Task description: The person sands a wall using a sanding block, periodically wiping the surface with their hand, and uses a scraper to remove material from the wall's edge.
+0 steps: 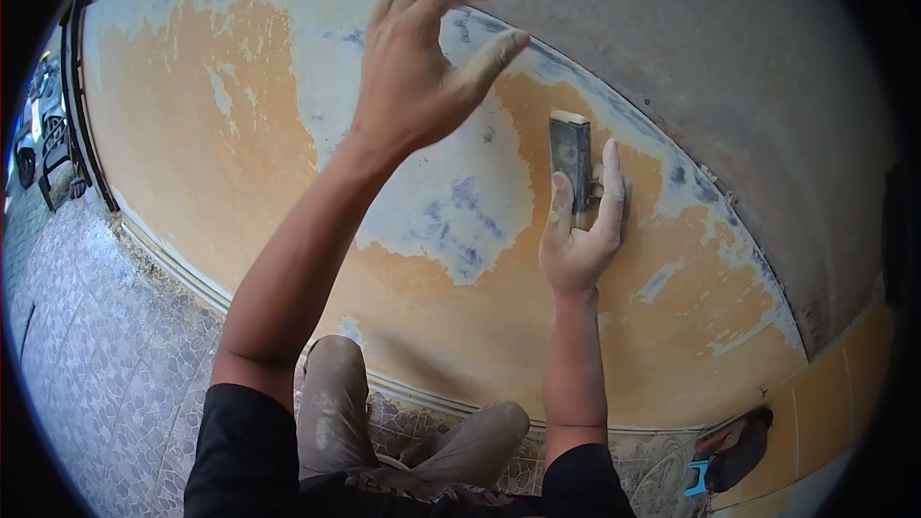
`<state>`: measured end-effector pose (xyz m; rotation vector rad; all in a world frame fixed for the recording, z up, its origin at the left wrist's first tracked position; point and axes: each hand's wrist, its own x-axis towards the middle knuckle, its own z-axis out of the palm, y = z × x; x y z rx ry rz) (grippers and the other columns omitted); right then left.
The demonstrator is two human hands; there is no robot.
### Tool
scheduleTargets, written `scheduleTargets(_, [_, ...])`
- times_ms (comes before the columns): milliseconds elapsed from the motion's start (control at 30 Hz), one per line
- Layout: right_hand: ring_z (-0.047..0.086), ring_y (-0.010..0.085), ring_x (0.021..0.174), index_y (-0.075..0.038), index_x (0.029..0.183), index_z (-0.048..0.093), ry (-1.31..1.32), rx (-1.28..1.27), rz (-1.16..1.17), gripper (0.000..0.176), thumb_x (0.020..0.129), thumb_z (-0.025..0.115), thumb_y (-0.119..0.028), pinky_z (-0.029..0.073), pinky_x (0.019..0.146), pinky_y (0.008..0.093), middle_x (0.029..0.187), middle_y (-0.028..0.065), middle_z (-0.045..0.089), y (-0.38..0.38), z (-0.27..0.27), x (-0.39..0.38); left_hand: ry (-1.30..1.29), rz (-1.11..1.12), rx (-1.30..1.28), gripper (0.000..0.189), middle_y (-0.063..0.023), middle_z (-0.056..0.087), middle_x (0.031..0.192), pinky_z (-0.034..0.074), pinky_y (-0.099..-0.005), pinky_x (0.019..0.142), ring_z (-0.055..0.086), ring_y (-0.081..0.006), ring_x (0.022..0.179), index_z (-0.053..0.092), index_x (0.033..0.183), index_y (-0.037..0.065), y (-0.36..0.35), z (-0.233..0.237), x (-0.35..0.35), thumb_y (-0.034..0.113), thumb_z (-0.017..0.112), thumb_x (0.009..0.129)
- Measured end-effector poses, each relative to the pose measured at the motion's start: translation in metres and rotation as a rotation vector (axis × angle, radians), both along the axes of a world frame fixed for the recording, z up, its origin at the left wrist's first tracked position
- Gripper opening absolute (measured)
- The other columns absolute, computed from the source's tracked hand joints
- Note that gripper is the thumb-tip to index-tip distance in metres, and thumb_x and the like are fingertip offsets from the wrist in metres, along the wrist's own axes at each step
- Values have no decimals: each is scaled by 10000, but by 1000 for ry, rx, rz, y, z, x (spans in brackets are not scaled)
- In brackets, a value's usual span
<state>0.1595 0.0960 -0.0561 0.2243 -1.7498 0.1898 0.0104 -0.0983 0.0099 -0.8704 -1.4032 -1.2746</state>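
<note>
My right hand point(580, 240), dusty with pale powder, grips a dark sanding block point(571, 158) with a light top edge. The block stands lengthwise against the orange-and-white wall point(422, 283) in this view, my thumb on one side and fingers on the other. Raised higher and to the left, my left hand point(417, 72) has its thumb and fingers spread with nothing in them. It overlaps a whitish patch of the wall near its upper border. Grey smudges and ragged paint edges mark the surface around both hands.
Grey plaster point(672, 19) continues above the painted section. Below runs a patterned tile floor point(86, 326), where my dusty knees point(336, 374) are bent close to the wall. A person in dark clothing point(739, 456) is at lower right by a blue stool point(697, 480). Vehicles stand at far left.
</note>
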Motion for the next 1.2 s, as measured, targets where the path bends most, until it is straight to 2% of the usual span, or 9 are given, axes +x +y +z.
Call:
scheduleTargets(33, [622,191,948,58,1519,595,-2,1,-3,535,1035,777,-78,545,796,354,1093,82,611,3,3,-6,43,212,52,498,-113,725,1326,414,-472,1202,626,-315,1325,768,1287,109,2,10,-18,511,789,992])
scheduleTargets(100, [603,221,895,7,1510,660,35,304,-123,542,983,785,-10,534,748,393,1040,82,581,12,5,-24,185,370,209,391,-110,709,1262,436,-508,1127,618,-363,1265,769,1200,111,17,23,-45,399,832,942])
scheduleTargets(300, [561,223,852,-37,1468,715,174,370,-156,515,960,789,12,524,752,373,974,70,545,-23,66,-86,212,320,99,348,-63,714,1263,310,-492,1313,628,-291,1328,782,1166,134,51,-6,-81,438,711,1011])
scheduleTargets(333, [558,223,855,-39,1471,714,173,354,-147,516,962,788,10,524,759,368,978,71,550,-27,74,-89,61,225,-109,434,-208,651,1415,271,-560,1317,539,-413,1444,704,1317,23,33,-1,-62,348,687,1029])
scheduleTargets(433, [562,228,865,-11,1470,705,205,335,-125,514,963,794,1,525,776,361,983,77,568,-19,58,-82,185,243,0,327,-193,663,1243,302,-571,1293,592,-385,1329,721,1136,27,34,-2,-64,328,705,1009])
scheduleTargets(633, [572,222,877,37,1449,700,218,249,-252,499,959,794,43,534,720,360,1001,88,611,0,-26,-49,152,241,-48,361,-189,664,1293,278,-563,1308,571,-379,1375,721,1202,45,30,-4,-67,354,693,1017])
scheduleTargets(867, [539,200,828,-11,1430,735,153,444,-248,496,943,826,1,502,698,328,975,51,547,-15,82,-73,133,224,-44,367,-175,661,1322,245,-566,1323,545,-374,1417,720,1223,56,33,-7,-70,354,705,1010])
scheduleTargets(1033, [552,208,853,20,1425,726,201,242,-195,500,933,816,45,511,707,335,975,62,587,12,-36,-47,184,317,-1,409,-84,721,1326,237,-513,1353,599,-297,1410,772,1283,156,40,-14,-80,473,672,1045])
scheduleTargets(1200, [569,211,865,22,1422,726,198,267,-219,498,931,802,61,521,714,343,982,74,611,1,0,-56,154,320,-26,413,-92,709,1343,214,-517,1361,596,-306,1407,761,1285,162,38,-13,-78,480,644,1050])
